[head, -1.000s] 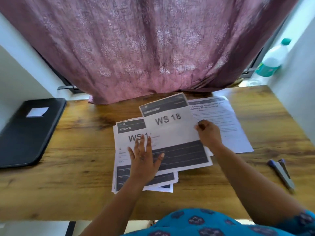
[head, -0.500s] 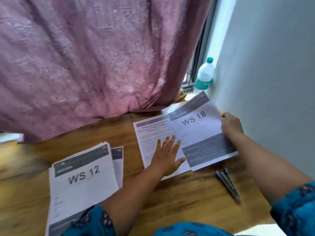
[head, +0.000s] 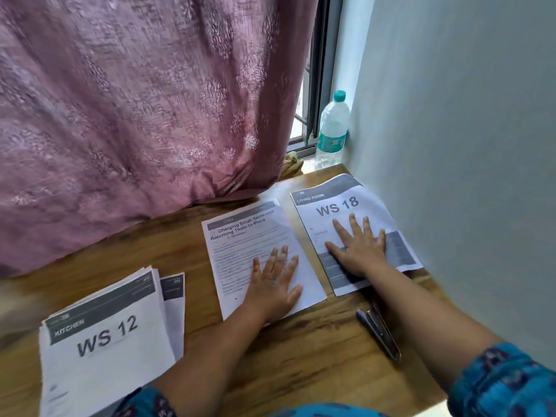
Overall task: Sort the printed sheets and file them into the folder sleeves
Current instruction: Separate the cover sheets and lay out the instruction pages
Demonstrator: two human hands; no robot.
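While the WS 18 sheet [head: 346, 206] lies at the table's [head: 316, 356] far right corner against the wall, your right hand [head: 359, 248] rests flat on it, fingers straight and spread. Just left, apart from it, your left hand [head: 275, 284] presses flat on the text sheet [head: 240, 236]. WS 12 stack [head: 105, 341] sits toward the near left edge. Stapler [head: 380, 332]: beside your right forearm. Bottle [head: 332, 130] stands beyond the far corner.

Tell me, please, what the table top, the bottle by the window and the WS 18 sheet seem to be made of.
Table top: looks like wood or a wood-print laminate; brown grain with a slight sheen.
Bottle: probably clear plastic; see-through body, teal cap and label.
WS 18 sheet: matte white paper with grey print; thin, lying flat under the right hand.
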